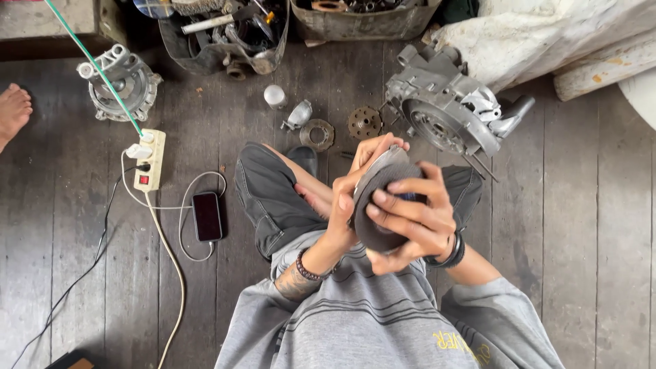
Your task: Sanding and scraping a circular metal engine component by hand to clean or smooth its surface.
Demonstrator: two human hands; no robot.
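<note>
above the lap, over a wooden plank floor (581,225), both hands hold a dark round disc (377,205) between them, close to the chest. the left hand (352,198) grips its left edge, thumb on the near face and fingers wrapped behind; the right hand (410,219) lies spread across the face, fingers fanned leftward, its grip closed on the disc. just beyond the hands, on the floor, sits a grey engine casing (451,113) with a round opening. near the knee lie a toothed sprocket (364,123), a flat metal ring (317,134) and a small shiny cylinder (275,96). to the left, a white power strip (150,160) with a red switch and a dark phone (207,216) joined by a white cable. farther left stands another round metal housing (123,82). a bare foot (12,111) shows at the far left edge.
</note>
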